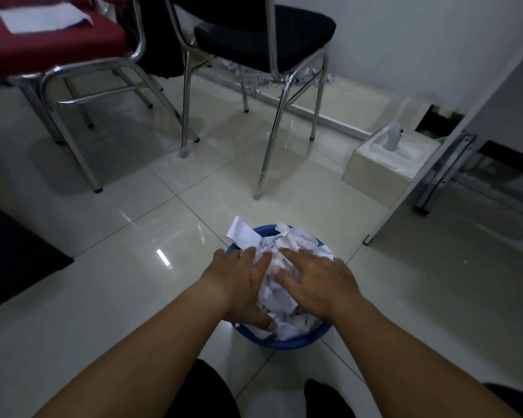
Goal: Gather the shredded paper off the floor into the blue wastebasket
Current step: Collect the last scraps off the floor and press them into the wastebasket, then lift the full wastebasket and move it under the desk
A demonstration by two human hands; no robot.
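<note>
The blue wastebasket stands on the tiled floor just in front of me, heaped above its rim with white shredded paper. My left hand lies flat on the left side of the heap, fingers spread, thumb near the front rim. My right hand rests palm-down on the right side of the heap, fingers apart. Neither hand closes around anything. More shredded paper lies along the wall under the black chair.
A black chair and a red chair with chrome legs stand ahead. A tissue box sits on the floor to the right, beside a white panel. A dark mat lies at the left.
</note>
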